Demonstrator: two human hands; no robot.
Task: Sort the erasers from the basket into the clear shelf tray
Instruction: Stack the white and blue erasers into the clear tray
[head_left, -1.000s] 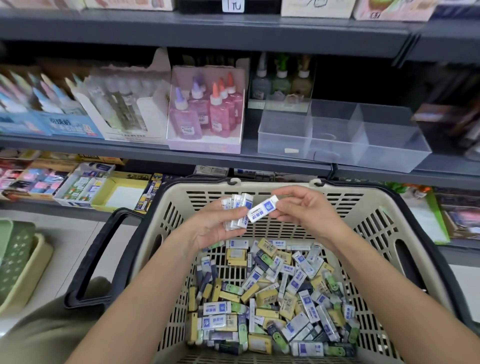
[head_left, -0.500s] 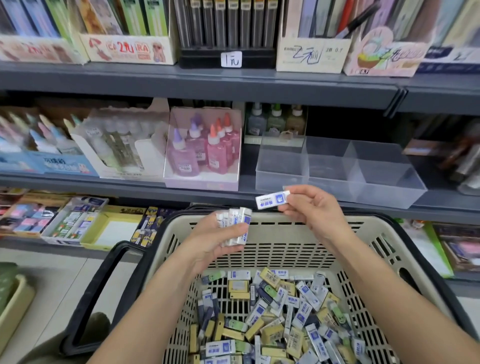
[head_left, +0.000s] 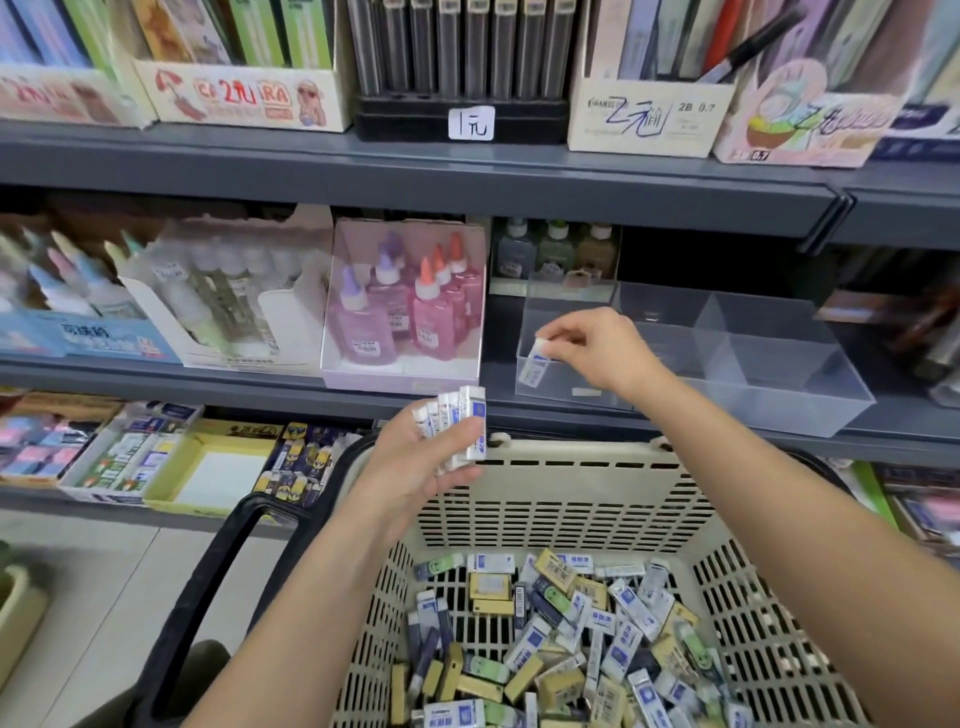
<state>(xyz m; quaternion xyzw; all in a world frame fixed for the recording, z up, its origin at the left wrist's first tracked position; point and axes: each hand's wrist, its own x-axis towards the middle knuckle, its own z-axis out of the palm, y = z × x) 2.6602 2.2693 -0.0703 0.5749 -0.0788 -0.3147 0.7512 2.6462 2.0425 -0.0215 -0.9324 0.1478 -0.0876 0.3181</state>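
A grey shelf (head_left: 415, 176) carries a clear box of pink glue bottles (head_left: 405, 312), and just right of it stands the clear shelf tray (head_left: 753, 364), which is split into compartments. Small bottles (head_left: 556, 249) stand behind the tray's left end. Below, close to the shelf edge, is the beige slotted basket (head_left: 571, 499) with a black handle (head_left: 208, 571); a loose heap of erasers (head_left: 561, 639) in blue-white, yellow and green sleeves lies on its floor. The right hand (head_left: 597, 348) reaches over the basket's far rim to the tray's leftmost compartment. Its grip is closed in a pinch on the top end of one blue-white eraser (head_left: 534, 364), which hangs end-down at that compartment's front corner; whether it is already inside the wall cannot be told. The left hand (head_left: 415, 457) is above the basket's left rim, its grip clamped round a stack of erasers (head_left: 460, 426) that stand upright side by side.
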